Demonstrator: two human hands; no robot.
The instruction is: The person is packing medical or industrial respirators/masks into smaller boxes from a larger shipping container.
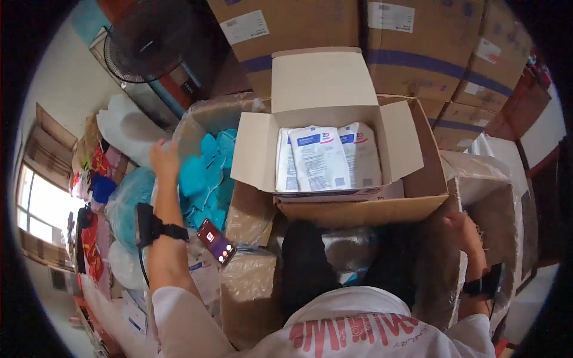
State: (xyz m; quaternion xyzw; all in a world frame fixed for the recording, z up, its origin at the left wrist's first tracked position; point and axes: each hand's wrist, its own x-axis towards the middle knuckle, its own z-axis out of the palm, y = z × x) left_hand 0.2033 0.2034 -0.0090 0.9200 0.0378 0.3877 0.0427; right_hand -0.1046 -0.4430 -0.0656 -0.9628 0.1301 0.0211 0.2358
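My left hand [163, 158] is raised at the far left edge of a plastic-lined carton [243, 209] heaped with teal face masks [206, 179]. Its fingers are curled, and what they hold, if anything, does not show. To my right, my right hand [462, 231] is closed beside the near left edge of another plastic-lined carton [498, 206]; its grasp is hidden too. Between them an open white box [325, 80] stands in a larger brown carton [358, 210], flaps spread. Inside the white box, several white printed packets [319, 158] stand upright.
A lit phone [216, 241] rests by the mask carton, near my left forearm. Tall stacked brown cartons [412, 71] rise behind the white box. A black fan [143, 45] stands at the far left, with bulging clear bags [132, 203] below it.
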